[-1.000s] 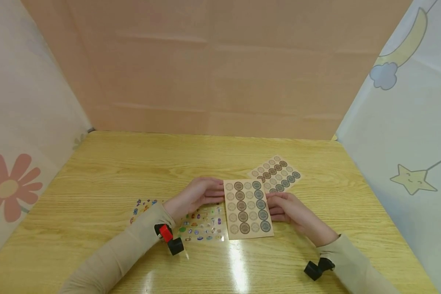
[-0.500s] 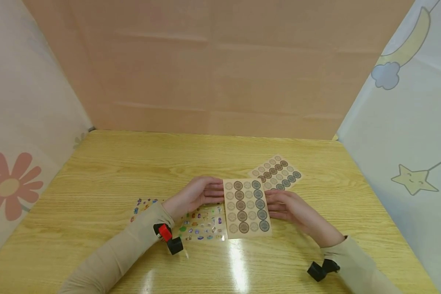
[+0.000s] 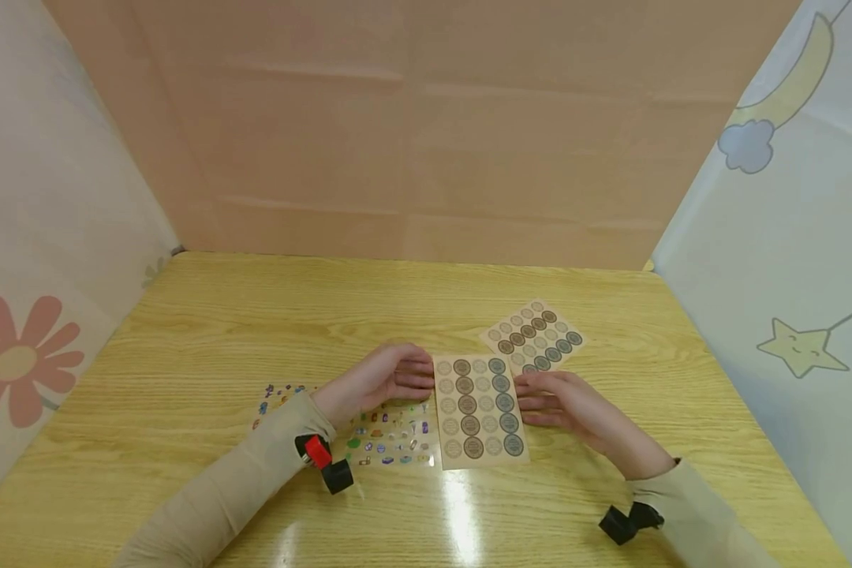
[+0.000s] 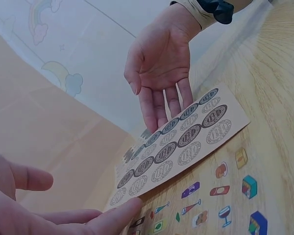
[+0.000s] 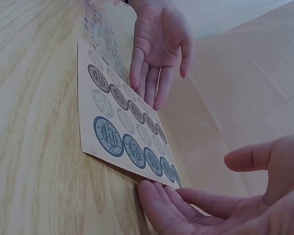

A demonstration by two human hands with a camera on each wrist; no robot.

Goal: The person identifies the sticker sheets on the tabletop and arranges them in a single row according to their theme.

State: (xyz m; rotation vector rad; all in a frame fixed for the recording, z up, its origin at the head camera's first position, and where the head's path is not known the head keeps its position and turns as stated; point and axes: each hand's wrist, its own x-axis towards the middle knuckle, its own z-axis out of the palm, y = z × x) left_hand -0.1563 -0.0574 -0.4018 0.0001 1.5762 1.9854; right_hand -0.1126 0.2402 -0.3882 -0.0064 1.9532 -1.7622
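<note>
A tan sheet of round stickers (image 3: pixel 480 410), printed in brown, blue and pale columns, lies between my two hands on the wooden table. My left hand (image 3: pixel 392 377) is at its left edge, fingers extended, the thumb apart from the sheet in the left wrist view. Opposite, my right hand (image 3: pixel 566 401) has its fingertips right at the right edge; in the right wrist view its thumb (image 5: pixel 250 157) stands raised away from the paper. Under the left hand and forearm is a clear sheet of small colourful stickers (image 3: pixel 397 443), partly hidden by them.
Behind the front sheet, to the right, a second tan sticker sheet (image 3: pixel 536 335) lies at an angle. Beyond the wooden table (image 3: pixel 277 308) rises a plain tan backdrop (image 3: pixel 412 142), with patterned white panels at left and right.
The front tan sheet has shifted slightly towards me and lies lower. My right hand has drawn slightly to the right, while my left hand has barely moved.
</note>
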